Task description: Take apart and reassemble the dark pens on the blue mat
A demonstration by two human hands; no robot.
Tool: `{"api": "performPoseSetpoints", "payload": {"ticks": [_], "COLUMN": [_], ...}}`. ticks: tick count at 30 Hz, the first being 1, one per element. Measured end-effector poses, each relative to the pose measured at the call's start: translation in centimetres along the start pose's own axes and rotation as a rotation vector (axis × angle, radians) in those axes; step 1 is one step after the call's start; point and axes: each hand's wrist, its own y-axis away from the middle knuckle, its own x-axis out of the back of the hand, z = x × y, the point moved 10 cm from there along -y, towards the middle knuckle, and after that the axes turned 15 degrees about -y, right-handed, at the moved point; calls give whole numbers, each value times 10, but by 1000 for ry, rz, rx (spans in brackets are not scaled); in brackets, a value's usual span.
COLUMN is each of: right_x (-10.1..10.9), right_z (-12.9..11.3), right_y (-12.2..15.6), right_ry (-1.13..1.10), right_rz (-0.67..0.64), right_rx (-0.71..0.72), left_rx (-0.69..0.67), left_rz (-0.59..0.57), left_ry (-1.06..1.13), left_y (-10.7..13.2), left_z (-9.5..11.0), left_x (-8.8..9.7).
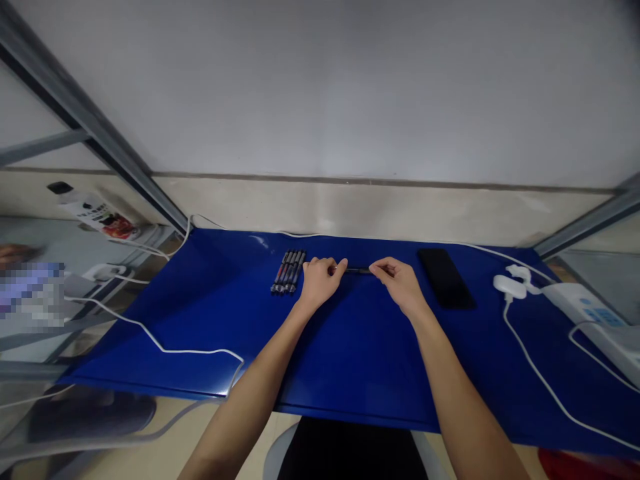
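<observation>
A dark slim pen [357,270] lies level across the blue desk surface [200,307], between my two hands. My left hand [320,283] pinches its left end, and my right hand [399,285] pinches its right end. Just left of my left hand, several dark pens with red and grey markings form a tight side-by-side row [289,272]. To the right of my right hand, a black smartphone [446,279] lies face up, not touching it.
A white power strip [583,303] and a white charger [510,285] sit at the right, with white cables [160,348] running along and across the desk. A pale wall rises behind it, metal frame bars [85,120] flank it, and a dark chair back [350,453] stands below.
</observation>
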Motion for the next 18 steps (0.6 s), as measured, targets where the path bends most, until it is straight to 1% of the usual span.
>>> {"api": "performPoseSetpoints", "payload": {"ticks": [4,8,12,18], "right_x": [3,2,2,0], "right_z": [1,-2,-3,-4], "right_y": [-1,1,4,0], "right_ry": [-63,-6,76,46], "right_rz": [22,22,47,5], "right_rx": [-4,-7,-42,29], "left_rx": [47,86,92,113], "left_rz": [-55,-76,-98,-89], "left_ry": [77,127,155,176], "left_y": [-1,-1,-1,-2], "left_z": [-3,-6,-6,-13], "left_x": [-1,-2,-5,-8]}}
